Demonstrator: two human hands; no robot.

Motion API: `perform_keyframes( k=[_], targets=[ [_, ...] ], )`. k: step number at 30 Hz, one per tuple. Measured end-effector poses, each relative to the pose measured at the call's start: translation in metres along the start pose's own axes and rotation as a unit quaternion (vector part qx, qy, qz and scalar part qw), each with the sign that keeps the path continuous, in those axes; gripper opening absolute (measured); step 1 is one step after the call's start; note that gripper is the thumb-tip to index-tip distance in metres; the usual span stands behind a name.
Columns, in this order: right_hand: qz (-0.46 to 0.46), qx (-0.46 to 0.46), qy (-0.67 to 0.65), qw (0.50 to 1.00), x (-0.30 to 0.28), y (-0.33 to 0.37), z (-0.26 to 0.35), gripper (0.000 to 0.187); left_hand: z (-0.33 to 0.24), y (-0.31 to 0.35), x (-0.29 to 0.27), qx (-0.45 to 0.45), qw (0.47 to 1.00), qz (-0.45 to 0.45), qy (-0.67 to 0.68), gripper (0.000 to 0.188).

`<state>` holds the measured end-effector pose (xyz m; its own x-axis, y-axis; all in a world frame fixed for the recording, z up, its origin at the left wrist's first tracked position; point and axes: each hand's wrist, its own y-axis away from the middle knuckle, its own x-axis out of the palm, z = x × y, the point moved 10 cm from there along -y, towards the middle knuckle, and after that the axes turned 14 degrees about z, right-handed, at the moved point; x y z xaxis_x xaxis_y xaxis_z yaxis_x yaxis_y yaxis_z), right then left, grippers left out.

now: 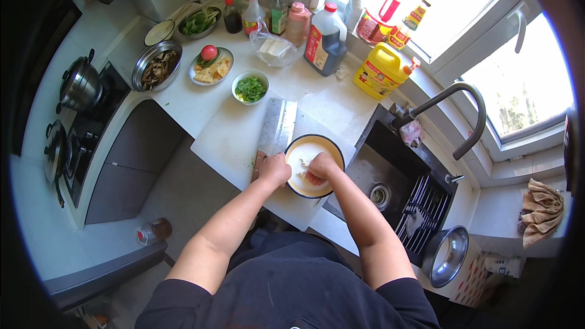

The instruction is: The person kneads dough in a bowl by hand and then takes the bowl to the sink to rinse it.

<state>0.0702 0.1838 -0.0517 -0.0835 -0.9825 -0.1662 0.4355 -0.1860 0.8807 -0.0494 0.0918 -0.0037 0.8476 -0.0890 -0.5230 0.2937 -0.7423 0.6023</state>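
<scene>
A white enamel bowl (294, 186) with a dark rim stands on the white cutting board (224, 137). My left hand (275, 169) is closed on the bowl's left rim. Down inside the bowl is my right hand (321, 168), its fingers curled. Small pale crumbly bits (302, 166) lie beside those fingers; whatever they grip is hidden. A cleaver (278, 127) with a wooden handle lies flat on the board to the left of the bowl, the handle close to my left hand.
Beyond the board stand a bowl of chopped greens (250, 89), a plate of yellowish pieces (212, 70) with a tomato (209, 52), and a metal basin (157, 66). Bottles line the back. A black sink (359, 164) with a faucet (475, 122) is at right, a stove (97, 128) at left.
</scene>
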Motion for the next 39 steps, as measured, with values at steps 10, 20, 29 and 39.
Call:
perform_keyframes(
  k=[10,20,29,39],
  targets=[
    [-0.12,-0.01,0.027,0.992,-0.005,-0.003,0.005,0.022,0.001,0.001,0.0,-0.001,1.0,-0.004,-0.002,0.023],
    [-0.143,-0.137,0.034,0.98,-0.009,-0.002,-0.008,0.019,-0.004,0.0,-0.001,-0.006,1.0,0.017,-0.014,0.022],
    [-0.014,-0.141,-0.056,0.988,0.015,0.02,0.028,0.013,-0.005,-0.001,-0.003,0.011,1.0,0.006,-0.012,0.024],
    [-0.04,-0.094,0.028,0.994,0.002,-0.041,0.01,0.016,-0.001,-0.005,0.0,0.009,1.0,0.008,-0.026,0.021]
  ],
)
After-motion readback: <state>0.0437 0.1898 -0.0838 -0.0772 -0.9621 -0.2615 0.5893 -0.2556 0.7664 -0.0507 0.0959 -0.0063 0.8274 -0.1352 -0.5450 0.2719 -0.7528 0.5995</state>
